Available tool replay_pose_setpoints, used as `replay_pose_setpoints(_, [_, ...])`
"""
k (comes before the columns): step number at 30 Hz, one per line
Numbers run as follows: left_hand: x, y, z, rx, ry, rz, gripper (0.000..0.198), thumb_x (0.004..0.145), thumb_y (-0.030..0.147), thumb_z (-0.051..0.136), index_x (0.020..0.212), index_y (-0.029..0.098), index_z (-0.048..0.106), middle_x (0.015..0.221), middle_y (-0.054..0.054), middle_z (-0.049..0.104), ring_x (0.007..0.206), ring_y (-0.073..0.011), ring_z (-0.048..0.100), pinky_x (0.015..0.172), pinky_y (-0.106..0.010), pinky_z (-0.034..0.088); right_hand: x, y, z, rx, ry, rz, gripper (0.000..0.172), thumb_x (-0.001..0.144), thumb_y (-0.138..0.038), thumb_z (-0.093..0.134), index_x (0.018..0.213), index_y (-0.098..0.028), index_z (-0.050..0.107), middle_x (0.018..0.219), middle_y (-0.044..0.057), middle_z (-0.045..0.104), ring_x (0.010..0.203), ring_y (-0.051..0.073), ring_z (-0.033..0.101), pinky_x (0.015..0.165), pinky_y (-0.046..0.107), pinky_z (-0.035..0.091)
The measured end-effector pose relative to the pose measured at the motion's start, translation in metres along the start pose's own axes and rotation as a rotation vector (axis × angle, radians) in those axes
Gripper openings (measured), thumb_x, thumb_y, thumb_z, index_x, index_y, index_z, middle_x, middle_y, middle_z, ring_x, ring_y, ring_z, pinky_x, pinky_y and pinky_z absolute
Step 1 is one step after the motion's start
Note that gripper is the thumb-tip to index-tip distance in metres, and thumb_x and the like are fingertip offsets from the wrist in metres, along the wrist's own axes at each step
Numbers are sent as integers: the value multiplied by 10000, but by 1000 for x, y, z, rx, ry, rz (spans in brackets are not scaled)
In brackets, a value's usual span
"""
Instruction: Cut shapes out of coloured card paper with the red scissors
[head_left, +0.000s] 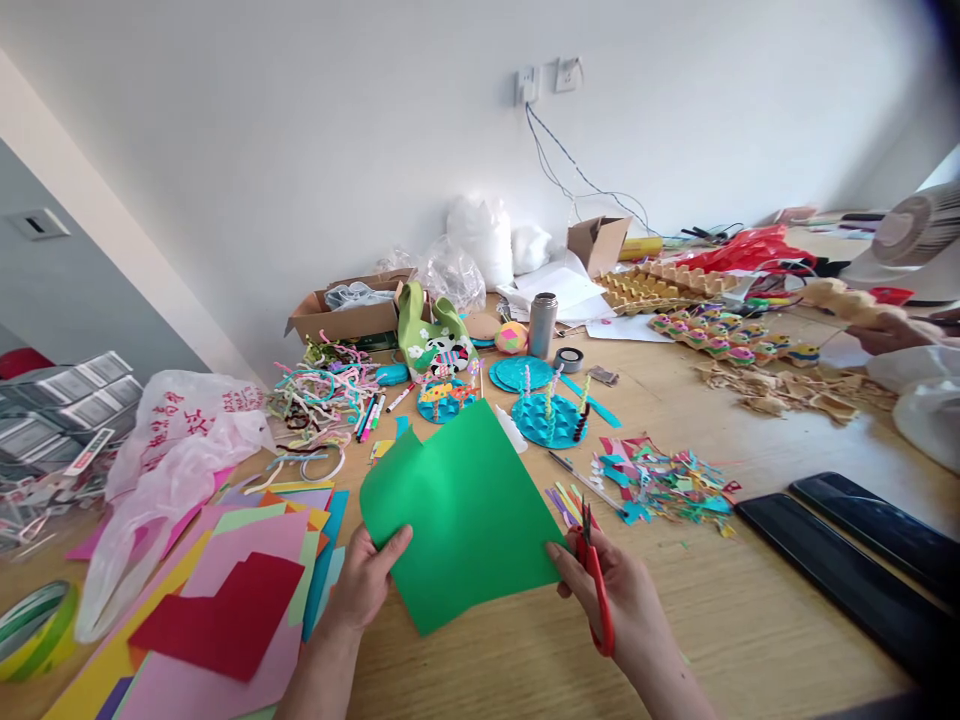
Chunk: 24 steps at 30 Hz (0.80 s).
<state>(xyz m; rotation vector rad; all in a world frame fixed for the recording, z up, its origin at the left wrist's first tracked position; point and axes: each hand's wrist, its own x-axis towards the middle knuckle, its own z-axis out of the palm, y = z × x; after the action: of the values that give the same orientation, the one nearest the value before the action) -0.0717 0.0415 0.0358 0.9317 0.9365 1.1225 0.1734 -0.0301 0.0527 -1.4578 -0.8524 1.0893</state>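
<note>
A sheet of green paper (465,530) is held up between both hands over the table. My left hand (369,575) pinches its left lower edge, thumb on top; the upper left corner curls and has a notch. My right hand (611,580) grips the right corner between thumb and finger. Red-handled scissors (596,590) also sit in that hand, blades pointing away from me, beside the paper rather than on it. Just beyond the sheet stand blue discs with pipe cleaners (551,415). Small paper scraps (667,480) lie to the right.
Coloured paper sheets (247,540) and a plastic bag (180,430) lie at left, near a tape roll (37,625). Two black phones (832,570) are at right. A grey bottle (543,325) stands farther back. At far right another person's hand (885,330) holds egg-carton pieces.
</note>
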Motion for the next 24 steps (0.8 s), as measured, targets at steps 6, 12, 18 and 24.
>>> replay_pose_setpoints(6, [-1,-6,-13,-237,158,-54,565,509,418,806,1018,222,661,1043,-82,684,1094,-332,562,907,-448,467,-2,-6,-2,-4,-33,18,392,593,-556,694,606,-217,497,513,-24,495,454,158,525,474,282,461])
replay_pose_setpoints(12, [-7,1,-10,-107,-14,-138,475,634,283,754,1088,228,626,1076,-71,673,1061,-294,590,907,-442,464,-2,4,-1,15,-60,-22,381,639,-541,688,624,-208,504,539,-24,505,470,158,541,495,274,443])
replay_pose_setpoints(18, [-6,6,-4,-37,9,-105,479,662,285,732,1124,228,617,1110,-58,663,1068,-276,587,869,-394,491,-3,6,0,-18,-74,-24,390,652,-559,679,616,-220,489,546,-19,508,479,183,551,493,298,447])
replay_pose_setpoints(24, [-4,6,-13,-88,50,-73,522,686,270,715,1187,218,579,1122,-64,658,1064,-278,591,853,-381,503,-4,4,-7,-83,-180,-74,419,775,-613,522,697,-204,572,672,68,646,651,239,621,623,341,487])
